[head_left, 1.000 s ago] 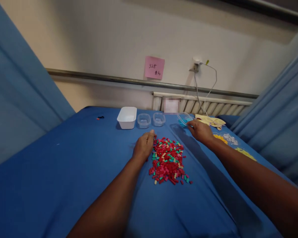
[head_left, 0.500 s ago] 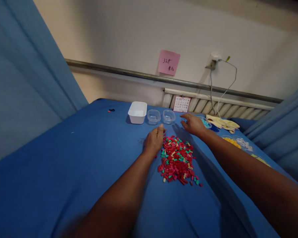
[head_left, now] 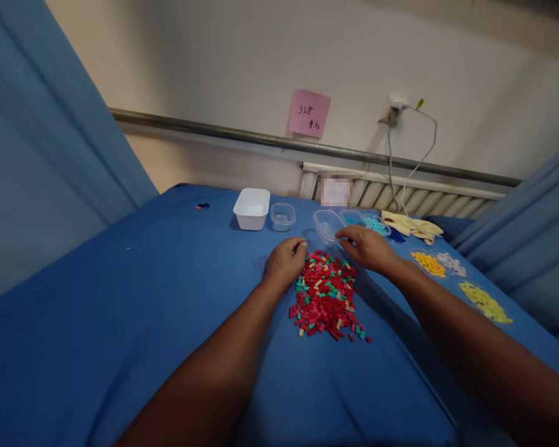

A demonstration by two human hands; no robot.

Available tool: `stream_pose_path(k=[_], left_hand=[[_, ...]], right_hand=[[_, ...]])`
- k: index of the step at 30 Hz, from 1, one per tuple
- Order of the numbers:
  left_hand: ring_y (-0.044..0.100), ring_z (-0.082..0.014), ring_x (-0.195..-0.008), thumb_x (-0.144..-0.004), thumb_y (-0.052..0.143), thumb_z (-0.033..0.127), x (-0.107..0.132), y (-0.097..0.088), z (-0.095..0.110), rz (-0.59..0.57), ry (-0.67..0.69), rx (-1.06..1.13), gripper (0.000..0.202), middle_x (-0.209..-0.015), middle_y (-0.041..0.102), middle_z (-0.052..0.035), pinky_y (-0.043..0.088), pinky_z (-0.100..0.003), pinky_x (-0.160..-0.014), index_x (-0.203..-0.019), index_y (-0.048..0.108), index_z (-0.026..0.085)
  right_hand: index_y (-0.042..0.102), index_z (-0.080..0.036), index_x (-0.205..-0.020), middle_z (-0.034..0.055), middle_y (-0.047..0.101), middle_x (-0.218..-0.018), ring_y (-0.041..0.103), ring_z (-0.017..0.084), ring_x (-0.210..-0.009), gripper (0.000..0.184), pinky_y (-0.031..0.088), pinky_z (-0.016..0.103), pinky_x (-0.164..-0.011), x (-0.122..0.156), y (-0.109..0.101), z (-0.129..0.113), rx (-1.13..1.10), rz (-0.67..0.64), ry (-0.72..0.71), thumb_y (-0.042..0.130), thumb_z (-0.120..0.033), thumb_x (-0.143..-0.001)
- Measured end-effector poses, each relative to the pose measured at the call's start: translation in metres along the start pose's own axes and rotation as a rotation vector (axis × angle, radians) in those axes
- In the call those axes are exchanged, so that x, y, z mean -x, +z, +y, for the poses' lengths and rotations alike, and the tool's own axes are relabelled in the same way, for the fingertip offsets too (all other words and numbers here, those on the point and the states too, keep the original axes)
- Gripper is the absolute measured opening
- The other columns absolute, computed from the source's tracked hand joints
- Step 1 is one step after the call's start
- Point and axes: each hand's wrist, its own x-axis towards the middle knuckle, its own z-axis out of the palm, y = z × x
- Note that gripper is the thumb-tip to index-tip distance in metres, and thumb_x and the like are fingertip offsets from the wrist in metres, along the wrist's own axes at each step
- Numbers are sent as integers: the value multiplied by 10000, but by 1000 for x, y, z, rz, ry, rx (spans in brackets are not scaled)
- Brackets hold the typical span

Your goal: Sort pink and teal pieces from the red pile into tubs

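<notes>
while left hand (head_left: 285, 264) curls, hold unclear | right hand (head_left: 366, 247) newly pinches clear tub (head_left: 327, 222)

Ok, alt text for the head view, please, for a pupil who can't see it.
A person's right hand holds a clear plastic container behind a heap of small, mostly red pieces on a blue cloth; the left hand is at the heap's left edge.

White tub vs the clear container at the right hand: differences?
The white tub is opaque; the clear container is see-through. The white tub stands level on the sheet; the clear container looks tilted. The white tub is untouched; the clear container is in the right hand. Both are open-topped.
</notes>
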Motion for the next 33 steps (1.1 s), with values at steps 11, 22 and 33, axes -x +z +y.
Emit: stream_pose_path(k=[11, 22, 33], left_hand=[[708, -249, -1268, -1064, 566, 295, 26, -20, 36, -220, 386, -215, 289, -1325, 778, -66, 526, -459, -1177, -1210, 803, 217], [168, -312, -1715, -1166, 322, 531, 55, -6, 77, -757, 389, -641, 667, -1823, 231, -117, 173, -580, -1396, -1723, 407, 174], [178, -332, -1710, -1171, 249, 531, 31, -24, 49, -663, 184, -755, 703, -1830, 201, -157, 201, -534, -1385, -1752, 341, 145]], right_hand=[[759, -244, -1218, 101, 812, -1158, 786, 270, -989, 274, 623, 401, -834, 154, -7, 79, -113, 274, 7, 566, -283, -1028], [766, -182, -1280, 173, 797, -1289, 743, 345, -1170, 351, 574, 497, -1011, 128, -6, 29, -47, 346, -45, 581, -407, -1085], [740, -149, -1373, 182, 819, -1261, 760, 343, -1123, 404, 468, 542, -1141, 125, 18, 36, 8, 175, 63, 524, -320, -1078]])
